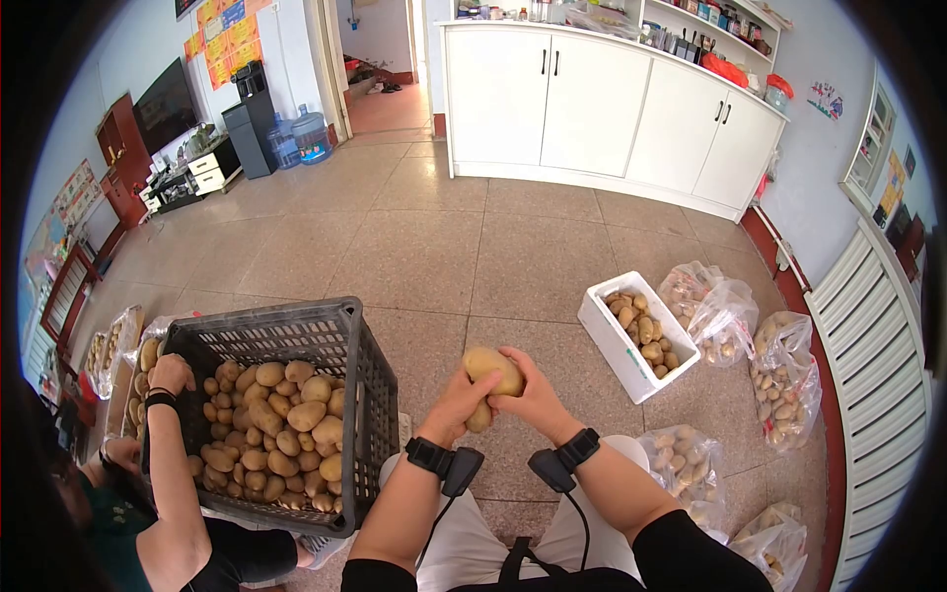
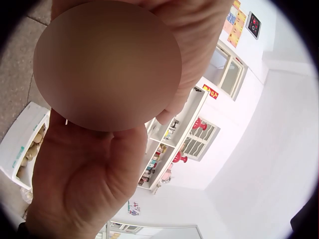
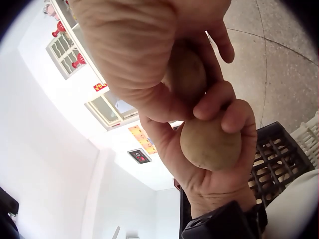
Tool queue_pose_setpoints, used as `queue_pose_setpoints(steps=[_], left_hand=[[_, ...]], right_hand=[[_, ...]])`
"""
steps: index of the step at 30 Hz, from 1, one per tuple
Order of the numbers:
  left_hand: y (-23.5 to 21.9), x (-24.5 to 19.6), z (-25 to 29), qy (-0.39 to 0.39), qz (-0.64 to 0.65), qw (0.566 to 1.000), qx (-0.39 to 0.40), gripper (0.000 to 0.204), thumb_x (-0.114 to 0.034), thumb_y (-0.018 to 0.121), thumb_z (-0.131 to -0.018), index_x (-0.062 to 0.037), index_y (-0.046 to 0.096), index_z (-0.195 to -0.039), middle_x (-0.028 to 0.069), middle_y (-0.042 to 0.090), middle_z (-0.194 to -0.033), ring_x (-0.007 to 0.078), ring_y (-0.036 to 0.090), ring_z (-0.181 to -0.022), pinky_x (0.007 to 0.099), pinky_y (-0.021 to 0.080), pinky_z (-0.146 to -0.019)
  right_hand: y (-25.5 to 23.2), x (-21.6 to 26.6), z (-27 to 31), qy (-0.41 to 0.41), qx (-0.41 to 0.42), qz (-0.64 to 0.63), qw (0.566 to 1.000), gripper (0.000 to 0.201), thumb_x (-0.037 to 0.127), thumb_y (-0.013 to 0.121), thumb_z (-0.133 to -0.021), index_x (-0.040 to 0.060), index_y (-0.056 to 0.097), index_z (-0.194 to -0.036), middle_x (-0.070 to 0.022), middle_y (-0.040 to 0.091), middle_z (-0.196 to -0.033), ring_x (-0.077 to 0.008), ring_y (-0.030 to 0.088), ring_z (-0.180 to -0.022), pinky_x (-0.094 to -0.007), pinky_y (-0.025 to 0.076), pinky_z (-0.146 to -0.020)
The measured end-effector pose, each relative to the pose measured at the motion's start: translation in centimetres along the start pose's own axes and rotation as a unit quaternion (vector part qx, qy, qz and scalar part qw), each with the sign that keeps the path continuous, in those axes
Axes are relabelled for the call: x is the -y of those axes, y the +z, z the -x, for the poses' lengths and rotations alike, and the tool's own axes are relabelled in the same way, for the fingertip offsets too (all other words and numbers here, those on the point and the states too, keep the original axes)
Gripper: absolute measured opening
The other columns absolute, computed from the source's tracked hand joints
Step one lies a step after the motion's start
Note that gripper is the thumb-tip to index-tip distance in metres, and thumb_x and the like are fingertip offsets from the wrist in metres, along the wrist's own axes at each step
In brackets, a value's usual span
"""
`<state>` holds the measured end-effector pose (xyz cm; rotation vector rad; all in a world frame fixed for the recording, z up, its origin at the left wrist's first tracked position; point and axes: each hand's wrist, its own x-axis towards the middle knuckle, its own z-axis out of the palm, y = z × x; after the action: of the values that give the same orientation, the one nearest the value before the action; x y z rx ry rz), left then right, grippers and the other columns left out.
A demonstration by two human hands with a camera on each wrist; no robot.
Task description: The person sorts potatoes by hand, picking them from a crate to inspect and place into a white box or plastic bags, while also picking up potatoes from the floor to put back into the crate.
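Note:
In front of my lap, both hands are close together around two potatoes. My right hand grips the larger, pale brown potato, and fingers of my left hand lie along its other side. A smaller potato sits in the left palm, with the left fingers curled over it in the right wrist view. There the larger potato is partly covered by the right hand. A blurred oval in the left wrist view hides what lies between the hands.
A black plastic crate full of potatoes stands at my left. Another person's hand is at its far-left rim. To the right are a white foam box of potatoes and several plastic bags of potatoes. White cabinets line the back.

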<state>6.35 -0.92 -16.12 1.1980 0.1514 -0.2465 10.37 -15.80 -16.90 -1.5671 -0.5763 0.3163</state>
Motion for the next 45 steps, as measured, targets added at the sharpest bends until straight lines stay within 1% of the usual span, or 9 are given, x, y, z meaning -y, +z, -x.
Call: queue_pose_setpoints(steps=[3, 9, 12, 25, 28, 31, 33, 39, 45], left_hand=[[0.4, 0.1, 0.0, 0.018, -0.01, 1.0, -0.021, 0.038, -0.03, 0.059, -0.084, -0.0051, 0.045, -0.109, 0.0056, 0.055, -0.079, 0.0116, 0.054, -0.056, 0.024, 0.045, -0.043], [0.6, 0.1, 0.1, 0.021, -0.015, 0.999, -0.024, 0.039, -0.032, 0.061, -0.083, -0.004, 0.047, -0.107, 0.005, 0.056, -0.078, 0.0107, 0.054, -0.055, 0.0231, 0.044, -0.044], [0.4, -0.1, 0.2, 0.0, -0.018, 1.0, -0.003, 0.043, -0.029, 0.06, -0.083, -0.0024, 0.044, -0.113, 0.0069, 0.055, -0.083, 0.0111, 0.052, -0.057, 0.0236, 0.044, -0.046], [0.2, 0.4, -0.1, -0.006, 0.013, 0.999, -0.028, 0.043, -0.03, 0.061, -0.083, -0.0027, 0.046, -0.112, 0.0055, 0.055, -0.08, 0.0111, 0.052, -0.055, 0.0232, 0.044, -0.046], [0.0, 0.5, -0.1, -0.004, 0.014, 1.0, -0.024, 0.041, -0.031, 0.06, -0.083, -0.0031, 0.046, -0.111, 0.0054, 0.055, -0.08, 0.0116, 0.052, -0.053, 0.0235, 0.044, -0.044], [-0.1, 0.5, -0.2, 0.005, 0.031, 0.999, -0.023, 0.039, -0.031, 0.059, -0.084, -0.0037, 0.047, -0.109, 0.0051, 0.055, -0.08, 0.0115, 0.052, -0.052, 0.0236, 0.043, -0.042], [-0.1, 0.6, -0.2, 0.02, 0.026, 0.999, -0.015, 0.036, -0.035, 0.056, -0.085, -0.0053, 0.049, -0.104, 0.0041, 0.055, -0.075, 0.0111, 0.053, -0.052, 0.026, 0.045, -0.041], [-0.2, 0.6, -0.2, 0.02, 0.013, 1.0, 0.009, 0.038, -0.037, 0.055, -0.086, -0.006, 0.049, -0.106, 0.004, 0.056, -0.077, 0.0109, 0.053, -0.053, 0.0256, 0.045, -0.041], [0.1, 0.4, -0.1, 0.023, 0.007, 1.0, 0.016, 0.039, -0.038, 0.054, -0.086, -0.0048, 0.049, -0.106, 0.0041, 0.055, -0.074, 0.0113, 0.053, -0.052, 0.0254, 0.045, -0.041]], right_hand=[[0.0, -0.5, -0.1, -0.02, -0.015, 0.032, 0.999, 0.071, 0.01, 0.072, -0.065, 0.004, 0.037, -0.126, -0.0117, 0.046, -0.118, -0.0203, 0.046, -0.108, -0.0315, 0.039, -0.091], [0.2, 0.2, 0.1, -0.036, -0.037, 0.053, 0.997, 0.071, 0.01, 0.072, -0.063, 0.0046, 0.038, -0.125, -0.0126, 0.046, -0.118, -0.0219, 0.046, -0.11, -0.0317, 0.038, -0.093], [0.2, 0.2, 0.1, -0.047, -0.045, 0.071, 0.995, 0.071, 0.009, 0.072, -0.063, 0.0052, 0.038, -0.126, -0.0134, 0.046, -0.119, -0.0233, 0.046, -0.11, -0.0321, 0.038, -0.093], [0.1, 0.4, 0.1, -0.052, -0.041, 0.106, 0.992, 0.071, 0.01, 0.07, -0.067, 0.0046, 0.035, -0.128, -0.0147, 0.045, -0.121, -0.0246, 0.046, -0.111, -0.0329, 0.038, -0.093], [0.0, 0.3, 0.0, -0.032, -0.031, 0.052, 0.998, 0.069, 0.009, 0.069, -0.07, 0.0032, 0.033, -0.129, -0.0142, 0.045, -0.12, -0.0237, 0.046, -0.111, -0.0324, 0.039, -0.092], [-0.1, 0.1, 0.0, -0.016, -0.02, -0.064, 0.998, 0.062, 0.012, 0.064, -0.077, 0.0024, 0.031, -0.13, -0.013, 0.046, -0.119, -0.0198, 0.048, -0.107, -0.0305, 0.042, -0.088], [-0.3, 0.6, 0.2, 0.087, -0.018, -0.147, 0.985, 0.054, 0.019, 0.058, -0.084, 0.0037, 0.033, -0.129, -0.0101, 0.047, -0.117, -0.0156, 0.05, -0.102, -0.0275, 0.045, -0.081], [-0.3, -0.4, 0.0, 0.117, -0.002, -0.168, 0.979, 0.048, 0.027, 0.056, -0.086, 0.0053, 0.038, -0.125, -0.0062, 0.05, -0.113, -0.0127, 0.05, -0.097, -0.0246, 0.046, -0.074], [-0.4, -0.3, 0.0, 0.107, -0.006, -0.176, 0.978, 0.052, 0.026, 0.06, -0.083, 0.0041, 0.038, -0.125, -0.0078, 0.049, -0.114, -0.0131, 0.05, -0.099, -0.0258, 0.045, -0.079]])
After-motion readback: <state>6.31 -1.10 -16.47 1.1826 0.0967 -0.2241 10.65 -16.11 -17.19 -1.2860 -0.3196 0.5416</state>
